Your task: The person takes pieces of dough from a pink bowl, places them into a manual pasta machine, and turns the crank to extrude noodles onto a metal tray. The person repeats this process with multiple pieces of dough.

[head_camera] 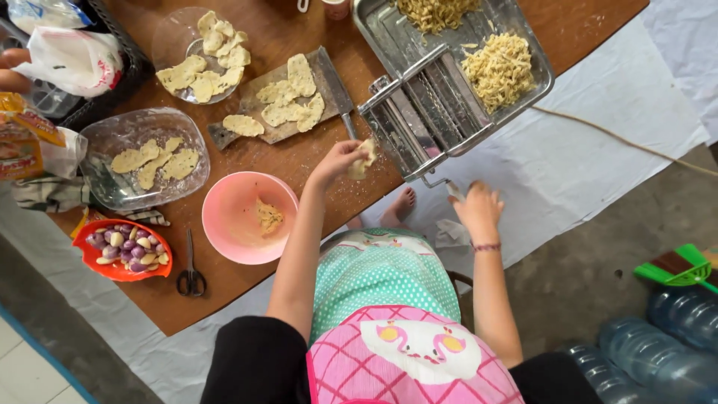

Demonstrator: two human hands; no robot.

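Item: left hand (338, 161), at centre of view, fingers pinched narrow around a small pale dough piece (364, 157), held against the near edge of the pasta machine (419, 116).

Item: right hand (477, 208), at 4 o'clock from the machine, curled about the crank handle (449, 187); how firmly it grips cannot be told, for the hand is blurred.

Item: pasta machine, metal, on the brown wooden table (292, 30), just beside the table's edge.

Item: metal tray (374, 30), at 12 o'clock from the machine, holding two heaps of cut noodles (499, 67).

Item: wooden board (224, 135), at 9 o'clock from the machine, bearing flat dough pieces (288, 97); a knife (336, 86) lies along its right side.

Item: pink bowl (228, 224), at 8 o'clock from the left hand, with a scrap of dough inside.

Item: two clear containers (112, 135), at 10 o'clock from the pink bowl, each with flattened dough pieces.

Item: orange dish (93, 262) of shallots and garlic, at 9 o'clock from the pink bowl; black scissors (191, 278) lie between them, toward the near table edge.

Item: water bottles (673, 337), on the floor at 4 o'clock of view.
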